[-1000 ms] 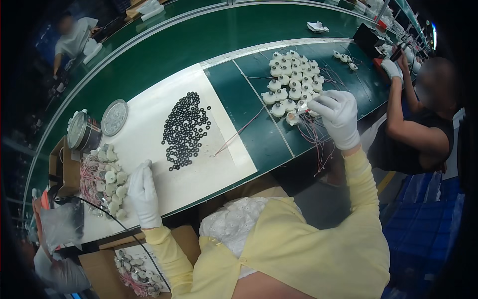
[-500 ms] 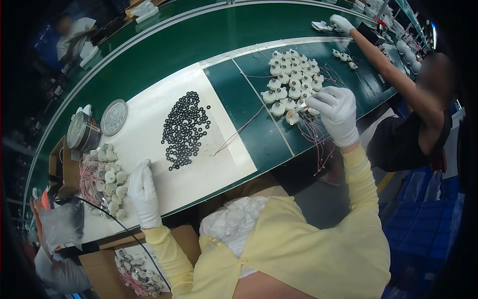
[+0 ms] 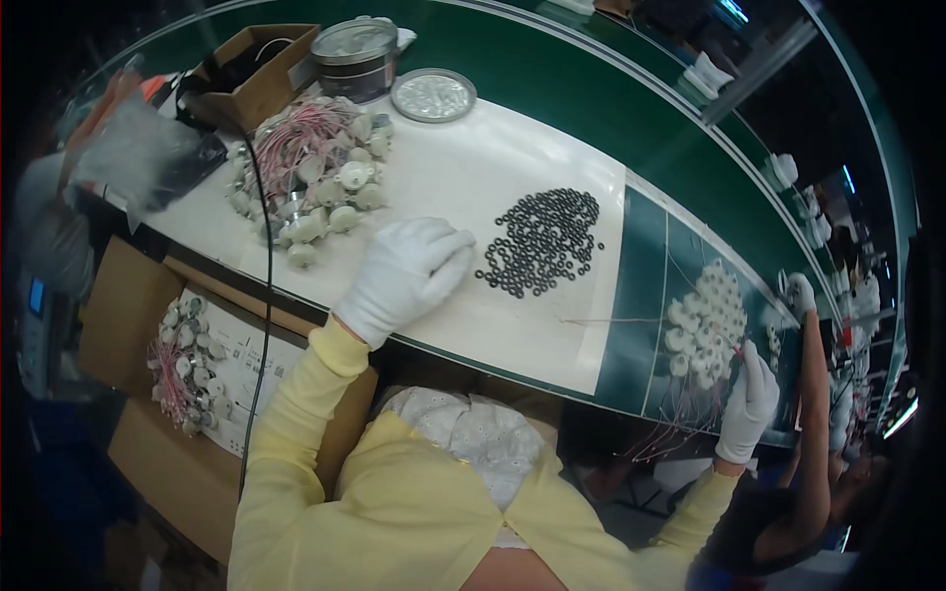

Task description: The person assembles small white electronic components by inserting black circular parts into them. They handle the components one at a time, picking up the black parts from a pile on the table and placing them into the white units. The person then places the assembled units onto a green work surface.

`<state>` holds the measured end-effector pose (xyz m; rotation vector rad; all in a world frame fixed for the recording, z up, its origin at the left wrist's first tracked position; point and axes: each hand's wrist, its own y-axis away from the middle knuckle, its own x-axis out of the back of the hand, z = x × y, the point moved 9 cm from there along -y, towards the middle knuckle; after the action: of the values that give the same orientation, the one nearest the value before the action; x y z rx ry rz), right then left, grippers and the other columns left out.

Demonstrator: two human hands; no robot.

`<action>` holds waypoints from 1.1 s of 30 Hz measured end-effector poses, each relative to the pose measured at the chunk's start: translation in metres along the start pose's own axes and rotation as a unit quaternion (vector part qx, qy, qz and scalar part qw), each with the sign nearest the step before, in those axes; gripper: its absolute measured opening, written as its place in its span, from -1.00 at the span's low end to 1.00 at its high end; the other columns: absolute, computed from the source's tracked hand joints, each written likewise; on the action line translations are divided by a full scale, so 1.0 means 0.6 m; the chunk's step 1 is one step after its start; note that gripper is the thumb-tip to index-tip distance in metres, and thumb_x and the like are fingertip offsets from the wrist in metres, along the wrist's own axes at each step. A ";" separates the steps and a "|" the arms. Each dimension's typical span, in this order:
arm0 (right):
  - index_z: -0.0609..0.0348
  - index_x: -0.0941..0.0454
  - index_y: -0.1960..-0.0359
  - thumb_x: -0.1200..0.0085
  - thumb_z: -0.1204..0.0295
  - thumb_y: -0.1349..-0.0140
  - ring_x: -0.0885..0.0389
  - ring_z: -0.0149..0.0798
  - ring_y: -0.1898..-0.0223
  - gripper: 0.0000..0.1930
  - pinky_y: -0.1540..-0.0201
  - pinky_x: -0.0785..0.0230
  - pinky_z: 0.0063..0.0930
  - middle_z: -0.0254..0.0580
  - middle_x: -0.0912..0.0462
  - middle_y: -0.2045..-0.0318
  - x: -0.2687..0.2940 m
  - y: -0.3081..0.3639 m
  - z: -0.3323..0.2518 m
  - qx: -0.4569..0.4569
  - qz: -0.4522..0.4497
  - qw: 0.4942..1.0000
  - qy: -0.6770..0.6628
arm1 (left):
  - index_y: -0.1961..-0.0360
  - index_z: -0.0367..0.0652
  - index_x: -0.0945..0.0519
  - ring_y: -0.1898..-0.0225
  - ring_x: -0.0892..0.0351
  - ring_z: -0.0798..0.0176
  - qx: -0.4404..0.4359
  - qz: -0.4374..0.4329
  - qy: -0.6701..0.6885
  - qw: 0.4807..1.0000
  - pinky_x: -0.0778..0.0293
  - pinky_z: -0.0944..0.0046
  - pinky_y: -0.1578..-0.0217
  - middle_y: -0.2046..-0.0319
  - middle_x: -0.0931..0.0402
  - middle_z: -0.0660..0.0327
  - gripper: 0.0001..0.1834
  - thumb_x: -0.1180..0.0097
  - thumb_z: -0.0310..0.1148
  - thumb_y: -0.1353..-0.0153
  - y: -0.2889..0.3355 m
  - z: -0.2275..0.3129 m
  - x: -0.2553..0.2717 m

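Note:
My left hand [image 3: 409,276], in a white glove, is over the white board between a pile of wired parts and the black rings [image 3: 542,241]. Its fingers are bent and held together; what they hold, if anything, is hidden. My right hand [image 3: 751,409], also gloved, is at the near right side of a cluster of small round cream-white motors [image 3: 708,320] on the green bench. Its fingertips are pinched together by a small red piece [image 3: 739,353], too small to name. Thin pinkish wires [image 3: 680,414] trail from the cluster over the bench's near edge.
Cream-white parts with pink wires [image 3: 315,172] are heaped at the left, near a tin [image 3: 355,74], a round lid [image 3: 434,96] and a cardboard box [image 3: 258,84]. A black cable [image 3: 268,286] hangs across an open carton [image 3: 138,305]. A co-worker's arm [image 3: 814,424] reaches in at right.
The view has swung toward the left. My left hand has moved from beside the heaped parts toward the black rings. My right hand stays by the motor cluster.

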<state>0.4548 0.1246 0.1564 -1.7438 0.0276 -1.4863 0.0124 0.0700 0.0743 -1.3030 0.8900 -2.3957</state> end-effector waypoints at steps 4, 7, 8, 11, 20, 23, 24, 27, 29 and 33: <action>0.15 -0.66 -0.13 -0.10 0.73 -0.24 -0.68 0.00 0.18 -0.58 0.10 -0.45 -0.25 -0.04 -0.74 0.16 -0.014 -0.137 -0.132 0.089 -0.005 0.995 -0.048 | 0.23 -0.20 -0.68 0.28 -0.66 0.04 -0.007 0.023 0.000 1.000 -0.56 0.09 0.23 0.37 -0.63 0.12 -0.85 -0.22 -0.41 -0.19 0.006 0.000 0.005; 0.06 -0.67 -0.11 -0.11 0.67 -0.26 -0.67 0.00 0.20 -0.60 0.13 -0.45 -0.27 -0.11 -0.74 0.18 -0.071 -0.260 -0.237 0.138 -0.034 0.987 -0.068 | 0.25 -0.18 -0.66 0.30 -0.64 0.05 0.004 0.025 0.002 1.000 -0.55 0.09 0.25 0.40 -0.61 0.15 -0.85 -0.23 -0.38 -0.17 0.010 -0.006 0.012; 0.03 -0.68 -0.08 -0.11 0.63 -0.27 -0.67 0.00 0.21 -0.63 0.14 -0.46 -0.25 -0.13 -0.74 0.21 -0.100 -0.300 -0.273 0.162 -0.030 0.984 -0.063 | 0.26 -0.18 -0.66 0.30 -0.64 0.06 0.012 0.024 0.005 1.000 -0.55 0.09 0.26 0.41 -0.60 0.16 -0.85 -0.23 -0.38 -0.17 0.012 -0.010 0.012; -0.06 -0.72 0.03 -0.06 0.46 -0.31 -0.70 0.00 0.23 -0.73 0.16 -0.54 -0.18 -0.17 -0.75 0.25 -0.204 -0.405 -0.354 0.182 -0.061 0.981 -0.033 | 0.29 -0.17 -0.64 0.32 -0.62 0.07 0.007 0.035 0.022 0.999 -0.53 0.09 0.27 0.43 -0.58 0.19 -0.87 -0.22 -0.36 -0.17 0.009 -0.008 0.007; -0.05 -0.79 0.13 -0.02 0.32 -0.32 -0.75 0.06 0.10 -0.73 0.12 -0.59 -0.09 -0.07 -0.78 0.17 -0.450 -0.583 -0.507 0.105 -0.271 0.956 0.046 | 0.34 -0.14 -0.62 0.31 -0.61 0.10 0.020 0.054 0.046 0.997 -0.52 0.10 0.26 0.46 -0.56 0.22 -0.88 -0.23 -0.34 -0.15 0.013 -0.018 0.013; 0.01 -0.80 0.15 -0.06 0.30 -0.33 -0.75 0.07 0.12 -0.74 0.13 -0.60 -0.11 -0.04 -0.78 0.17 -0.480 -0.599 -0.518 0.105 -0.277 0.953 0.069 | 0.35 -0.13 -0.61 0.31 -0.60 0.11 0.017 0.065 0.044 0.997 -0.52 0.11 0.26 0.46 -0.55 0.22 -0.89 -0.24 -0.35 -0.13 0.016 -0.022 0.013; 0.03 -0.80 0.15 -0.07 0.30 -0.33 -0.75 0.08 0.12 -0.74 0.13 -0.60 -0.11 -0.03 -0.78 0.17 -0.489 -0.600 -0.519 0.108 -0.279 0.951 0.074 | 0.35 -0.13 -0.61 0.32 -0.60 0.11 0.017 0.069 0.048 0.996 -0.52 0.11 0.26 0.46 -0.55 0.23 -0.89 -0.25 -0.35 -0.13 0.015 -0.022 0.014; 0.05 -0.80 0.15 -0.09 0.28 -0.33 -0.75 0.09 0.12 -0.74 0.14 -0.60 -0.11 -0.01 -0.78 0.17 -0.504 -0.602 -0.518 0.112 -0.288 0.947 0.087 | 0.36 -0.12 -0.60 0.32 -0.60 0.12 0.017 0.079 0.055 0.995 -0.52 0.11 0.26 0.47 -0.55 0.23 -0.89 -0.26 -0.36 -0.12 0.016 -0.020 0.015; 0.06 -0.80 0.16 -0.10 0.26 -0.34 -0.76 0.09 0.12 -0.74 0.14 -0.60 -0.11 -0.01 -0.78 0.18 -0.507 -0.600 -0.521 0.108 -0.295 0.944 0.095 | 0.37 -0.12 -0.60 0.32 -0.60 0.12 0.015 0.085 0.052 0.995 -0.52 0.11 0.27 0.47 -0.55 0.24 -0.89 -0.26 -0.35 -0.11 0.017 -0.020 0.016; 0.07 -0.80 0.16 -0.13 0.24 -0.32 -0.76 0.09 0.12 -0.73 0.14 -0.60 -0.11 0.00 -0.78 0.18 -0.501 -0.601 -0.531 0.130 -0.297 0.940 0.107 | 0.37 -0.12 -0.61 0.32 -0.60 0.12 0.018 0.090 0.057 0.994 -0.53 0.11 0.27 0.46 -0.56 0.24 -0.89 -0.26 -0.35 -0.11 0.018 -0.022 0.018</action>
<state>-0.0703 0.3354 0.1117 -1.4276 -0.6050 -1.9992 -0.0048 0.0612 0.0691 -1.0339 0.9469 -2.3510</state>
